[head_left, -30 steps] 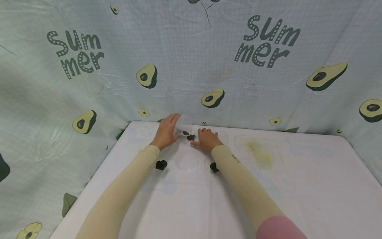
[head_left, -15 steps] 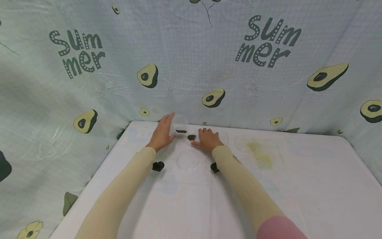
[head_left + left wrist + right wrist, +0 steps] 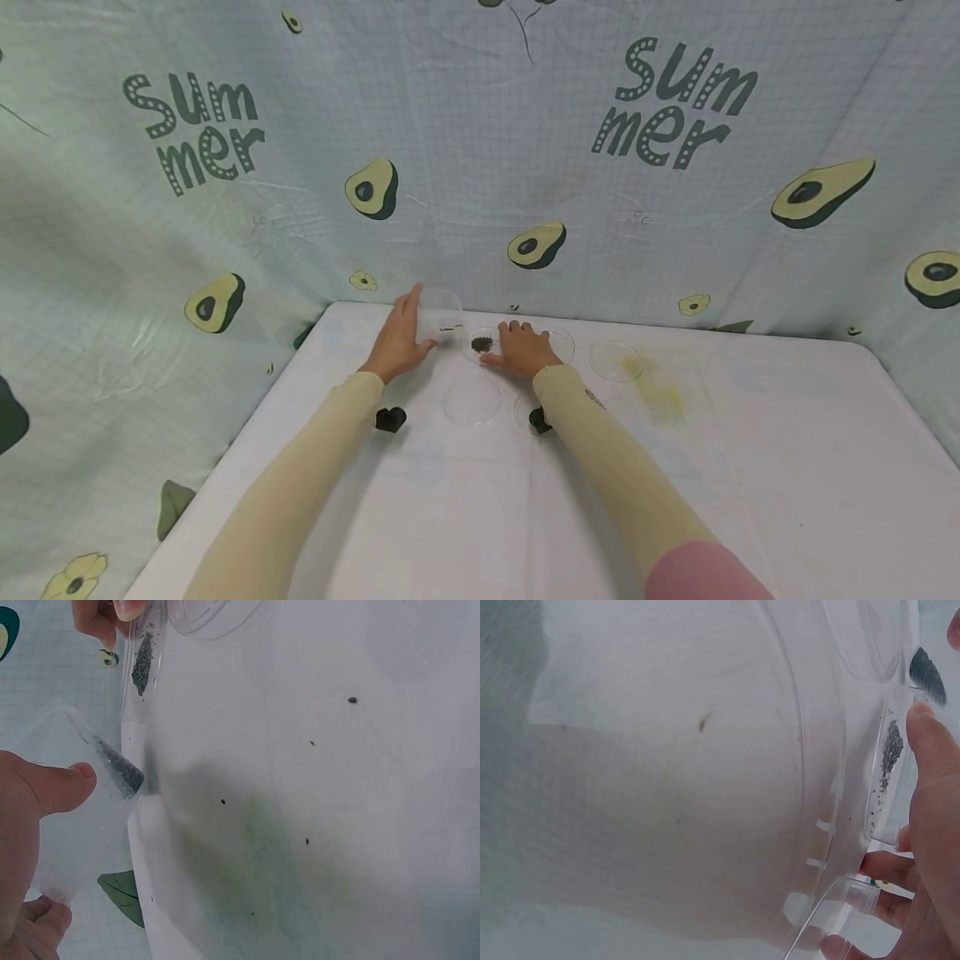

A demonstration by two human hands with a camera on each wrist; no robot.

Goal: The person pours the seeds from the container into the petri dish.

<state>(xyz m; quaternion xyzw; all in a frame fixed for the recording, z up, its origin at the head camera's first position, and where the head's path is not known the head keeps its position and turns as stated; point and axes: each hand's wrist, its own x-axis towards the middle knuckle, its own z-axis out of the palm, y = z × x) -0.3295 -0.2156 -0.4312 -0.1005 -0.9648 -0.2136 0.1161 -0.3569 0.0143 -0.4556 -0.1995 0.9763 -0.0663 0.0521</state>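
My left hand (image 3: 395,342) pinches a clear plastic bag (image 3: 440,308) between thumb and fingers, at the far left edge of the table. Dark grains (image 3: 124,772) are gathered in the bag's lower corner, seen in the left wrist view. To the right, my right hand (image 3: 525,350) grips a clear petri dish (image 3: 129,705) by its edge, the thumb on the rim. A small heap of dark grains (image 3: 482,343) lies in that dish. In the right wrist view the heap and some scattered grains show beside my thumb.
More clear petri dishes stand around: one in front (image 3: 472,401), one at the right (image 3: 615,361), one partly under my right sleeve (image 3: 570,392). A yellow stain (image 3: 658,390) marks the white tablecloth (image 3: 787,450). A printed curtain (image 3: 450,125) rises behind the table. A few dark specks (image 3: 352,700) dot the cloth.
My left hand has moved left with the bag, away from the dish of grains, and the bag has turned. My right hand has stayed in place on the dish.
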